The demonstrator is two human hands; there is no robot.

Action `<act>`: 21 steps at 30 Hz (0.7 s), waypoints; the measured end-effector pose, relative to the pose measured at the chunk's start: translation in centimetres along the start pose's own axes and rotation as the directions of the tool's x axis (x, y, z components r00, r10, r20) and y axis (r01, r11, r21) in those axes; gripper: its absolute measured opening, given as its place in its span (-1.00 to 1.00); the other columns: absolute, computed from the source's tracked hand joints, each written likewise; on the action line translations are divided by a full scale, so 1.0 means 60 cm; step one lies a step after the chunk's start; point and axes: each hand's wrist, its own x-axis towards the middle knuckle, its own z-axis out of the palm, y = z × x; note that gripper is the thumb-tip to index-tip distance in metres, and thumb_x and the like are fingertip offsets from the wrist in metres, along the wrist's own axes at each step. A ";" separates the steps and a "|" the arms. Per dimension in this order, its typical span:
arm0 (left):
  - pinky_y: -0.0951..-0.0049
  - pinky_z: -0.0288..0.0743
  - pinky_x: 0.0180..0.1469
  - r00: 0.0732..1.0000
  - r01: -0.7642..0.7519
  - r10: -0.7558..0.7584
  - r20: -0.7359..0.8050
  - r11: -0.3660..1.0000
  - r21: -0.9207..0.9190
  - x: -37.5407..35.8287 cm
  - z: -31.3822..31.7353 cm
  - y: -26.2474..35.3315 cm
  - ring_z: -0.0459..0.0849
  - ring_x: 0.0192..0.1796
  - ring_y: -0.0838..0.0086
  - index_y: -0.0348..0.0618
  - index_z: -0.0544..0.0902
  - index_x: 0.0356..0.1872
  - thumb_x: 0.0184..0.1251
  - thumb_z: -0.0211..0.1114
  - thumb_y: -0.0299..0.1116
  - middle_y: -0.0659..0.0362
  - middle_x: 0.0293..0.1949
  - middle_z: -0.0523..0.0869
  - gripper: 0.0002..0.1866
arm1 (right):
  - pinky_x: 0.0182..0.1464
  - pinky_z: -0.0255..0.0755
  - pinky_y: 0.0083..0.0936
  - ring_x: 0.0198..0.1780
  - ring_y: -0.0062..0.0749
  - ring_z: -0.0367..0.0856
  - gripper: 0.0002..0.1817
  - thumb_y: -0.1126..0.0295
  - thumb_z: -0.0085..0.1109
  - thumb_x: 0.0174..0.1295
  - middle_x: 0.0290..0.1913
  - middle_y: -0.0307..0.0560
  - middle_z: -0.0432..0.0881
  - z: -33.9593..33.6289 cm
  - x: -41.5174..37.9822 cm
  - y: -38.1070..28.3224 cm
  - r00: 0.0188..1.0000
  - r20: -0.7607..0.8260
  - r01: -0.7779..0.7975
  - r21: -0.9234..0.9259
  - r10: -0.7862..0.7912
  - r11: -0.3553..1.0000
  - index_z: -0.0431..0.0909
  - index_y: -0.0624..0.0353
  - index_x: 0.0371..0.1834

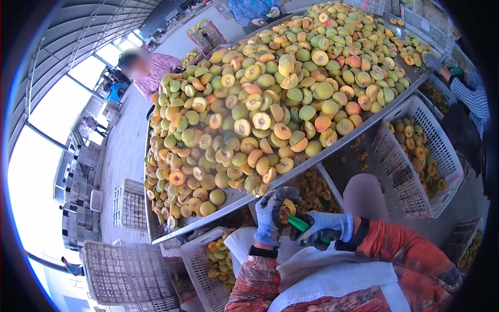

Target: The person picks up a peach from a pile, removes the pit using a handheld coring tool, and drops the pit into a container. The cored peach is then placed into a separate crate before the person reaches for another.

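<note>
My left hand, in a blue and grey work glove, is closed around a stone fruit half with orange flesh, peach or apricot. My right hand, gloved the same way, grips a green-handled tool whose front end points at the fruit; its working tip is hidden. Both hands are above my lap, just off the near edge of a metal table. On that table lies a large heap of halved fruit, green-yellow outside and orange inside, some halves with pits showing.
White plastic crates of fruit stand below on my right and left. Stacked crates are at lower left. Cut pieces lie in a container under the edge. Co-workers sit at the left, far side and right.
</note>
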 end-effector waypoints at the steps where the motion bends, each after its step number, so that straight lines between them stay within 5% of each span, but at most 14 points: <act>1: 0.44 0.55 -0.23 1.000 0.001 -0.001 0.000 1.000 -0.001 0.000 -0.001 0.000 0.65 -0.34 0.37 -0.41 0.58 -0.23 0.24 0.14 -0.30 0.03 -0.32 0.66 -0.70 | -0.75 0.26 -0.65 -0.75 -0.57 0.39 -0.73 0.43 0.27 -0.03 -0.61 -0.24 0.44 0.002 -0.001 0.003 1.000 -0.001 -0.001 0.000 0.001 1.000 0.47 0.21 -0.25; 4: 0.45 0.55 -0.28 0.999 -0.001 0.000 0.051 1.000 0.018 0.000 -0.005 -0.005 0.65 -0.36 0.36 -0.39 0.57 -0.23 0.25 0.13 -0.29 0.05 -0.36 0.66 -0.71 | -0.74 0.26 -0.66 -0.73 -0.58 0.40 -0.73 0.46 0.26 -0.03 -0.60 -0.22 0.46 0.005 -0.002 0.009 0.998 0.065 -0.015 0.144 0.005 0.989 0.48 0.22 -0.23; 6: 0.43 0.56 -0.31 0.951 0.308 -0.257 0.171 0.795 -0.523 -0.001 -0.008 -0.027 0.65 -0.38 0.35 -0.37 0.55 -0.23 0.26 0.12 -0.23 0.05 -0.37 0.65 -0.68 | -0.75 0.26 -0.63 -0.74 -0.58 0.40 -0.71 0.48 0.24 -0.02 -0.54 -0.18 0.49 0.009 0.004 0.011 0.975 0.209 0.053 0.095 -0.072 0.994 0.47 0.22 -0.20; 7: 0.38 0.57 -0.31 0.957 0.288 -0.281 0.065 0.912 -0.291 -0.010 0.007 -0.028 0.65 -0.38 0.33 -0.32 0.54 -0.24 0.27 0.09 -0.15 0.06 -0.39 0.65 -0.64 | -0.75 0.26 -0.63 -0.74 -0.58 0.40 -0.71 0.48 0.24 -0.02 -0.54 -0.18 0.49 0.017 0.010 0.004 0.977 0.206 0.043 0.089 -0.061 0.995 0.47 0.22 -0.20; 8: 0.35 0.56 -0.28 0.894 0.445 -0.263 0.362 0.618 -0.649 -0.011 0.011 -0.035 0.65 -0.34 0.32 -0.32 0.53 -0.21 0.27 0.08 -0.13 0.05 -0.36 0.64 -0.62 | -0.69 0.31 -0.64 -0.68 -0.58 0.43 -0.69 0.47 0.25 -0.02 -0.51 -0.18 0.51 0.030 0.021 -0.007 0.965 0.136 0.215 0.068 -0.223 0.974 0.46 0.22 -0.17; 9: 0.33 0.56 -0.25 0.793 0.608 -0.103 0.600 0.171 -0.775 -0.012 0.010 -0.043 0.64 -0.31 0.31 -0.31 0.53 -0.18 0.27 0.07 -0.11 0.05 -0.33 0.64 -0.61 | -0.63 0.36 -0.64 -0.62 -0.59 0.47 -0.67 0.46 0.26 -0.01 -0.47 -0.19 0.53 0.035 0.023 -0.012 0.920 0.061 0.384 0.047 -0.387 0.922 0.45 0.22 -0.15; 11: 0.25 0.56 -0.16 0.936 0.234 -0.337 -0.097 0.807 -0.542 0.004 -0.009 -0.044 0.63 -0.22 0.23 -0.29 0.47 -0.07 0.27 0.06 -0.10 0.04 -0.25 0.63 -0.57 | -0.43 0.44 -0.51 -0.48 -0.39 0.55 -0.68 0.35 0.23 0.06 -0.45 -0.07 0.56 0.030 -0.010 -0.050 0.916 -0.052 0.394 -0.083 -0.399 0.915 0.43 0.24 -0.17; 12: 0.19 0.56 -0.13 0.990 0.119 -0.138 -0.030 0.926 -0.357 0.010 -0.039 -0.040 0.61 -0.19 0.21 -0.27 0.43 -0.01 0.26 0.07 -0.10 0.03 -0.18 0.60 -0.56 | -0.43 0.44 -0.51 -0.48 -0.39 0.55 -0.68 0.35 0.23 0.06 -0.45 -0.07 0.56 0.008 -0.006 -0.048 0.923 -0.070 0.375 -0.065 -0.379 0.925 0.43 0.24 -0.17; 13: 0.14 0.55 -0.10 0.995 -0.039 0.054 0.080 0.984 -0.171 0.012 -0.066 -0.035 0.60 -0.15 0.18 -0.26 0.40 0.04 0.25 0.08 -0.11 0.02 -0.12 0.58 -0.53 | -0.36 0.42 -0.45 -0.43 -0.27 0.56 -0.67 0.29 0.21 0.09 -0.45 0.01 0.56 -0.023 0.007 -0.037 0.842 -0.225 0.361 -0.440 -0.490 0.822 0.41 0.26 -0.18; 14: 0.14 0.55 -0.10 0.996 -0.025 0.040 0.081 0.984 -0.175 0.012 -0.071 -0.034 0.60 -0.15 0.18 -0.26 0.40 0.04 0.25 0.08 -0.11 0.02 -0.12 0.58 -0.53 | -0.29 0.41 -0.38 -0.37 -0.16 0.56 -0.65 0.24 0.18 0.12 -0.44 0.09 0.56 -0.048 0.018 -0.021 0.714 -0.300 0.227 -0.756 -0.633 0.614 0.38 0.28 -0.19; 15: 0.10 0.55 -0.09 0.996 0.081 -0.086 0.000 0.930 -0.359 0.020 -0.074 -0.029 0.60 -0.14 0.18 -0.23 0.38 0.08 0.26 0.07 -0.11 0.01 -0.08 0.55 -0.53 | -0.29 0.41 -0.38 -0.37 -0.16 0.56 -0.65 0.24 0.18 0.12 -0.44 0.09 0.56 -0.064 0.026 -0.004 0.709 -0.306 0.227 -0.754 -0.636 0.616 0.38 0.28 -0.19; 17: 0.06 0.54 -0.08 0.977 0.153 -0.210 -0.049 0.834 -0.531 0.041 -0.077 -0.019 0.60 -0.13 0.17 -0.21 0.36 0.11 0.26 0.06 -0.11 0.00 -0.04 0.53 -0.52 | -0.29 0.36 -0.26 -0.38 0.03 0.52 -0.61 0.17 0.15 0.13 -0.43 0.23 0.52 -0.087 0.042 0.018 0.602 -0.448 -0.149 -0.876 -0.661 0.458 0.34 0.28 -0.19; 19: 0.10 0.54 -0.06 0.979 0.185 -0.204 0.014 0.856 -0.483 0.031 -0.067 -0.010 0.60 -0.12 0.21 -0.20 0.34 0.13 0.28 0.03 -0.12 -0.03 -0.01 0.50 -0.52 | -0.42 0.37 -0.39 -0.52 -0.19 0.50 -0.59 0.20 0.20 0.11 -0.48 0.08 0.53 -0.070 0.044 0.028 0.554 -0.411 -0.110 -0.898 -0.724 0.426 0.32 0.25 -0.13; 21: 0.20 0.57 -0.10 0.971 0.211 -0.239 0.002 0.854 -0.475 0.027 -0.053 -0.009 0.60 -0.13 0.22 -0.20 0.35 0.12 0.29 0.01 -0.10 -0.03 -0.04 0.52 -0.52 | -0.56 0.30 -0.55 -0.62 -0.49 0.41 -0.58 0.23 0.24 0.08 -0.50 -0.11 0.50 -0.054 0.041 0.018 0.606 -0.458 0.115 -0.759 -0.651 0.641 0.33 0.22 -0.12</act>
